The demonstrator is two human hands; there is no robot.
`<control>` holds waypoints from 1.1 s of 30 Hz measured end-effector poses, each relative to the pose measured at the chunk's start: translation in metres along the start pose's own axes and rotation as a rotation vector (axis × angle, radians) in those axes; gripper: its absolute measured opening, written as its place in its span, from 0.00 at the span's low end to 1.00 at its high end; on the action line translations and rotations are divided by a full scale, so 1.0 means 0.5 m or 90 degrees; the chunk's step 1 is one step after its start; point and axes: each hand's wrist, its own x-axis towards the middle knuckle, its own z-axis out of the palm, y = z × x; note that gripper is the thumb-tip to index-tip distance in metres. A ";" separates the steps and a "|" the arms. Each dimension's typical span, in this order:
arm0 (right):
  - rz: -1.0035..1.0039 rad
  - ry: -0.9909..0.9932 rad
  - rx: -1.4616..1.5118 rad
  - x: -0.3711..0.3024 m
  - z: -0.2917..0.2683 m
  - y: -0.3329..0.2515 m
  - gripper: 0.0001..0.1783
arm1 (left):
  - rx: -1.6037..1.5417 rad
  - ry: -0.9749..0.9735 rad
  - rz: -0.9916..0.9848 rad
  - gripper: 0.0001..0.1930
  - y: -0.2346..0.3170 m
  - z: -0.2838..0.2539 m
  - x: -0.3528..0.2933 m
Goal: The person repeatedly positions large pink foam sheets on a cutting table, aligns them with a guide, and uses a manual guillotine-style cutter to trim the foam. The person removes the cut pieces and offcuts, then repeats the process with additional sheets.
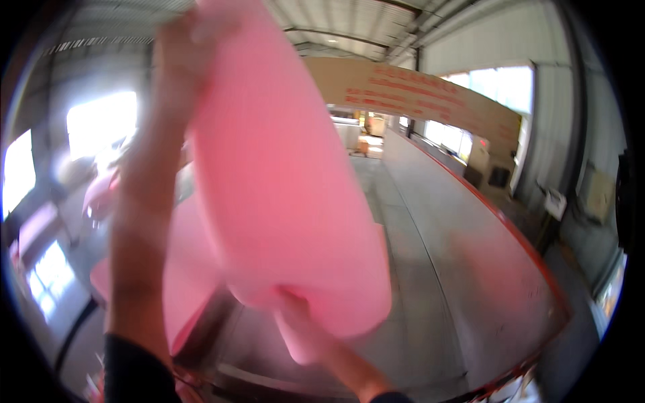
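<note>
Left forearm (142,228) at 9 o'clock leads to one left hand (185,54) at 11, fingers closed on one raised pink sheet (289,174) at centre; at least one more pink piece (189,258) lies at 8. One right hand (294,310), at 6, meets the sheet's lower fold; blur leaves its finger closure untellable. Judged step: holding the sheet up; next move calls for two-handed support.

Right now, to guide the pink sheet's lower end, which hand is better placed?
Likely the right hand: it meets the pink sheet low down, where the material puckers. The left hand is raised at the sheet's upper edge, away from that end.
</note>
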 end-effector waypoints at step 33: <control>0.696 0.372 0.604 -1.010 -0.351 0.195 0.25 | 0.060 -0.982 -0.448 0.23 -0.105 -0.228 -1.588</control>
